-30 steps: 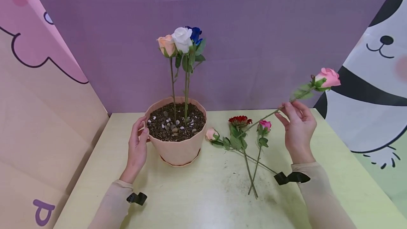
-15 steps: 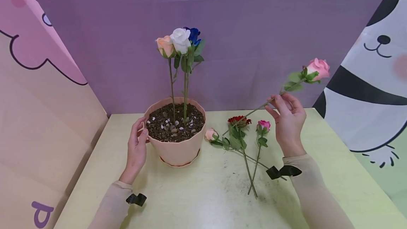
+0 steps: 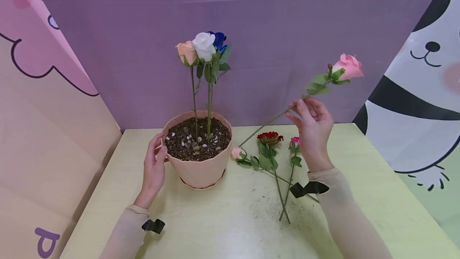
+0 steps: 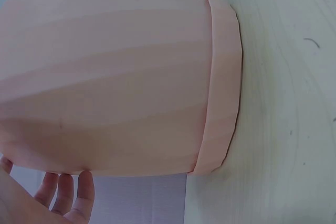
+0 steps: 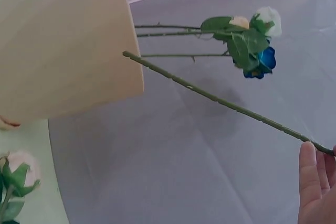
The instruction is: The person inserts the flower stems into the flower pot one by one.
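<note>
Planting looks roughly half done, judging by how the flowers lie: a peach rose [image 3: 187, 52], a white rose [image 3: 204, 47] and a blue rose [image 3: 219, 41] stand upright in the soil [image 3: 217, 129] of the pink flowerpot [image 3: 199, 173]. A pink rose [image 3: 347, 68] is in hand, not yet planted, while three more flowers lie on the table [image 3: 215, 229] right of the pot — a pale pink rose [image 3: 236, 153], a dark red daisy-like flower [image 3: 270, 138] and a magenta rose [image 3: 295, 141].

The right hand [image 3: 315, 131] is raised beyond those three, thumb and fingertips pinching the pink rose's stem just below its leaves. The bloom points up and right; the bare stem slants down toward the pot's right rim — whether its tip touches there, I cannot tell. The left hand [image 3: 154, 173] rests its fingertips against the pot's left side, fingers fairly relaxed, apparently steadying it.
</note>
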Available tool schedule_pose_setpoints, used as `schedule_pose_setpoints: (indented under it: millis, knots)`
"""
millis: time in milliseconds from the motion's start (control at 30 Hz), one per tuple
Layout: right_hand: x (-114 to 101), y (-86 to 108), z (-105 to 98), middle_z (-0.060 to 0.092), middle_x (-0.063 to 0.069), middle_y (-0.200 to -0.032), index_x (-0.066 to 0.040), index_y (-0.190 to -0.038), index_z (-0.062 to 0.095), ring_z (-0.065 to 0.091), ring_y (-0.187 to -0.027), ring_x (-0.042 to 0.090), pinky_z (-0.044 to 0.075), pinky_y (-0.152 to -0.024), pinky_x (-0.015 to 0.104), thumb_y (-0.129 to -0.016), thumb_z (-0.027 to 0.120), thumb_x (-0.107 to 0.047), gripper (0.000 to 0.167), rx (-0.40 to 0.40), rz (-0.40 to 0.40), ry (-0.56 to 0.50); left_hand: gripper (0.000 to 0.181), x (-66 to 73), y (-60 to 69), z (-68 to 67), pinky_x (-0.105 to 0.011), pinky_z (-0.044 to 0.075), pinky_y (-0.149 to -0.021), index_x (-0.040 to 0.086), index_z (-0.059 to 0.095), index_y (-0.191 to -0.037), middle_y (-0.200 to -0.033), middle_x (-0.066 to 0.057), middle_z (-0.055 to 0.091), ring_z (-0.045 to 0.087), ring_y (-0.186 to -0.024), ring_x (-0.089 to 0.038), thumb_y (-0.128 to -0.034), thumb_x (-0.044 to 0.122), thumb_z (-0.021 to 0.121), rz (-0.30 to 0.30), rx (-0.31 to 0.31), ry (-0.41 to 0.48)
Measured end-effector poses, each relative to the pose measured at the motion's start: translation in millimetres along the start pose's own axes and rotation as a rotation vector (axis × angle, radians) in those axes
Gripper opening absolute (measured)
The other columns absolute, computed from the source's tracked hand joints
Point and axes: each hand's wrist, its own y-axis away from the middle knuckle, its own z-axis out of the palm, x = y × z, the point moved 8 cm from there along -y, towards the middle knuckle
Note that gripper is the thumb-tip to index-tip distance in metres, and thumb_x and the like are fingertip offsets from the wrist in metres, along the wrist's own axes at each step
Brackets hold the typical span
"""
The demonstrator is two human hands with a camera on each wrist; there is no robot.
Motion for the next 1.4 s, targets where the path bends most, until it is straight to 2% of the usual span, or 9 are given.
schedule_pose_setpoints:
  millis: [133, 333, 767, 1067, 1233, 1400]
  knots:
    - [-1, 1.4, 14, 0.076, 0.007, -0.096, -0.004, -0.108, 0.065, 0.076, -0.088, 0.020, 0.066, -0.077, 0.031, -0.099, 0.073, -0.004, 0.012, -0.032, -0.014, 0.032, 0.046, 0.3, 0.3, -0.1, -0.015, 0.050, -0.089, 0.015, 0.042, -0.161, -0.153, -0.019, 0.047, 0.053, -0.116, 0.000, -0.1150, 0.018, 0.040, 0.000, 0.001, 0.004]
    - [-4, 3.9, 35, 0.077, 0.007, -0.096, -0.005, -0.107, 0.066, 0.076, -0.088, 0.019, 0.066, -0.076, 0.031, -0.100, 0.070, -0.001, 0.009, -0.077, -0.038, 0.025, 0.047, 0.5, 0.5, -0.1, -0.015, 0.050, -0.090, 0.016, 0.042, -0.162, -0.155, -0.018, 0.046, 0.052, -0.118, 0.000, -0.1150, 0.019, 0.040, -0.004, -0.004, -0.001]
    - [-17, 7.4, 81, 0.079, 0.003, -0.095, -0.010, -0.109, 0.072, 0.076, -0.088, 0.016, 0.066, -0.075, 0.031, -0.100, 0.069, 0.003, 0.016, -0.182, -0.136, 0.066, 0.046, 0.8, -0.4, -0.1, -0.015, 0.050, -0.089, 0.014, 0.043, -0.161, -0.153, -0.020, 0.047, 0.053, -0.115, 0.000, -0.1152, 0.020, 0.040, 0.008, 0.001, -0.002]
    - [-1, 19.0, 105, 0.080, 0.000, -0.094, -0.013, -0.107, 0.071, 0.078, -0.087, 0.014, 0.066, -0.078, 0.033, -0.100, 0.067, 0.006, 0.021, -0.241, -0.161, 0.114, 0.047, 1.2, 1.0, -0.4, -0.015, 0.050, -0.089, 0.013, 0.042, -0.161, -0.155, -0.019, 0.047, 0.053, -0.116, 0.001, -0.1148, 0.019, 0.040, -0.004, -0.001, -0.001]
    - [9, 32.3, 122, 0.080, -0.003, -0.094, -0.005, -0.109, 0.070, 0.077, -0.086, 0.013, 0.066, -0.078, 0.035, -0.099, 0.067, 0.008, 0.017, -0.311, -0.224, 0.172, 0.047, 1.0, 1.1, -0.8, -0.015, 0.050, -0.089, 0.014, 0.042, -0.161, -0.155, -0.019, 0.047, 0.053, -0.117, 0.001, -0.1149, 0.020, 0.040, 0.000, -0.002, -0.007]
    - [15, 43.2, 141, 0.079, -0.007, -0.096, 0.013, -0.110, 0.065, 0.077, -0.087, 0.011, 0.066, -0.076, 0.033, -0.098, 0.066, 0.011, 0.013, -0.374, -0.299, 0.200, 0.047, 0.8, -0.3, -0.5, -0.015, 0.050, -0.089, 0.014, 0.042, -0.161, -0.155, -0.019, 0.048, 0.053, -0.116, 0.000, -0.1150, 0.020, 0.040, 0.003, -0.002, -0.005]
